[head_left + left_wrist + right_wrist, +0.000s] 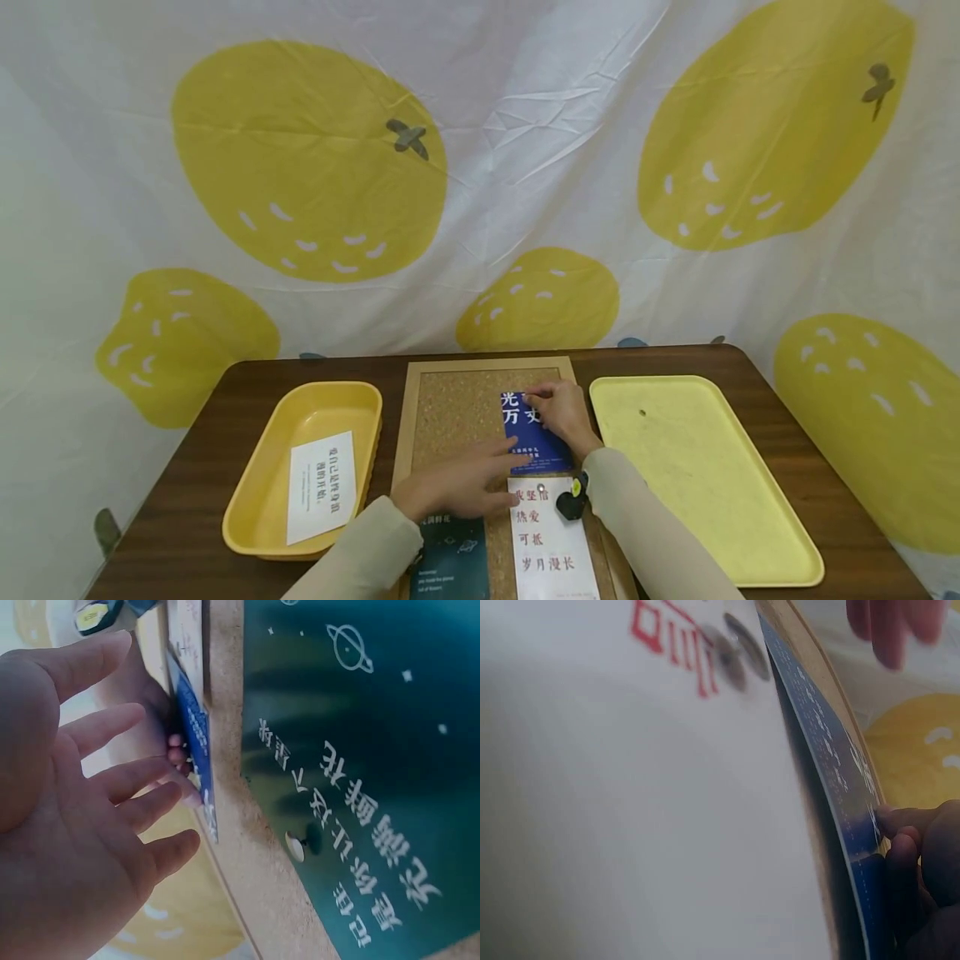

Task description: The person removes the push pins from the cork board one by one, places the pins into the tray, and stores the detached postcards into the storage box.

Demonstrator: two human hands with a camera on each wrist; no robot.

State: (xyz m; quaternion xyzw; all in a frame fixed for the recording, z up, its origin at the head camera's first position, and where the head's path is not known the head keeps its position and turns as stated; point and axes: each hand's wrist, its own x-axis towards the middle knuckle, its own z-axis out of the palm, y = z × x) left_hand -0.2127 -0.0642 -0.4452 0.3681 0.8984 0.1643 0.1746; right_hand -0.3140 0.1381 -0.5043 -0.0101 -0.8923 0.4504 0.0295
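My right hand (561,412) is at the top of a blue card (534,446) with white lettering, its curled fingertips on the card against the cork board (453,408). Whether a pin sits under those fingertips is hidden. In the right wrist view the blue card's near edge stands slightly off the board. My left hand (97,802) hovers over the board with fingers spread and holds nothing; it is blurred in the head view. Below it lies a green card (360,750) with a pushpin (295,846). A white card with red lettering (551,542) has a pushpin (541,488) at its top.
To the left stands a yellow-orange basket (255,492) with a white printed card (321,487) in it. A pale yellow tray (697,467) lies on the right, a small dark spot on its surface. Behind the brown table (172,500) hangs a lemon-patterned cloth (525,167).
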